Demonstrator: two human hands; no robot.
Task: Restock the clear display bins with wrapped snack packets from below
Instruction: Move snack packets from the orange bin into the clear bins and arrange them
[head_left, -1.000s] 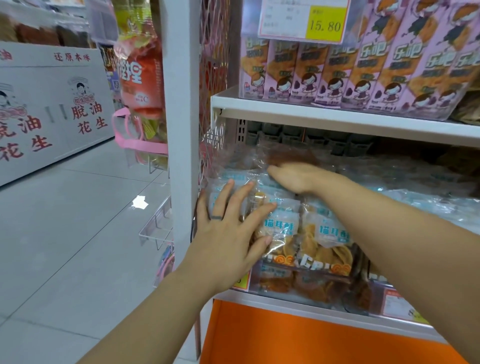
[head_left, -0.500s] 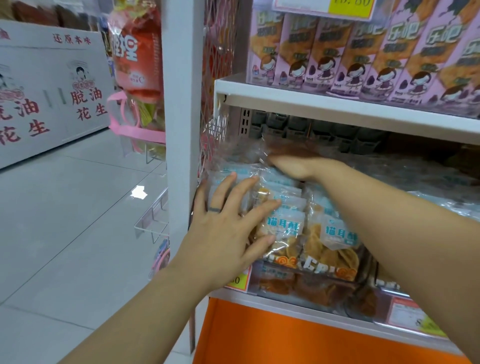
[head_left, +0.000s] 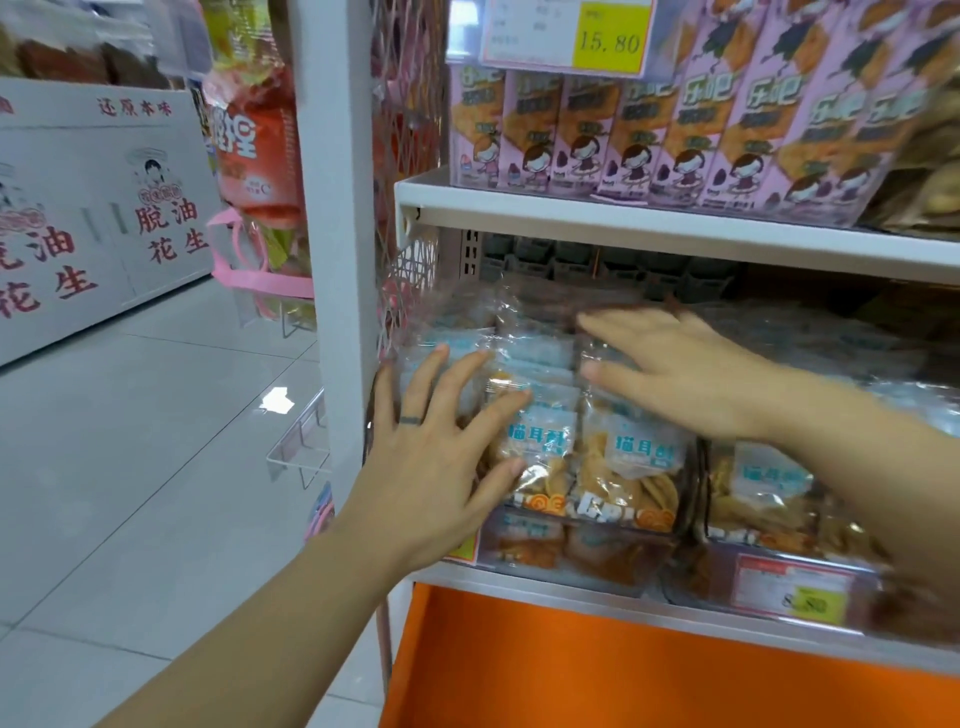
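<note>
A clear display bin (head_left: 582, 558) on the lower shelf is piled with wrapped snack packets (head_left: 631, 467) with light blue labels and golden crisps inside. My left hand (head_left: 441, 452), a ring on one finger, presses flat with spread fingers against the left front of the pile. My right hand (head_left: 680, 374) lies flat with straight fingers on top of the packets, further back. A second bin (head_left: 779, 577) of the same packets stands to the right, partly hidden by my right forearm.
The white shelf (head_left: 675, 223) above carries pink snack boxes (head_left: 623, 140) and a yellow price tag (head_left: 608, 39). A white upright post (head_left: 337, 260) stands left of the bins. An orange panel (head_left: 623, 675) sits below the shelf. Hanging snack bags (head_left: 254, 145) and white cartons (head_left: 104, 208) flank the tiled aisle.
My right hand has drawn back toward me over the pile and its fingers have spread flat. My left hand stays pressed on the front packets.
</note>
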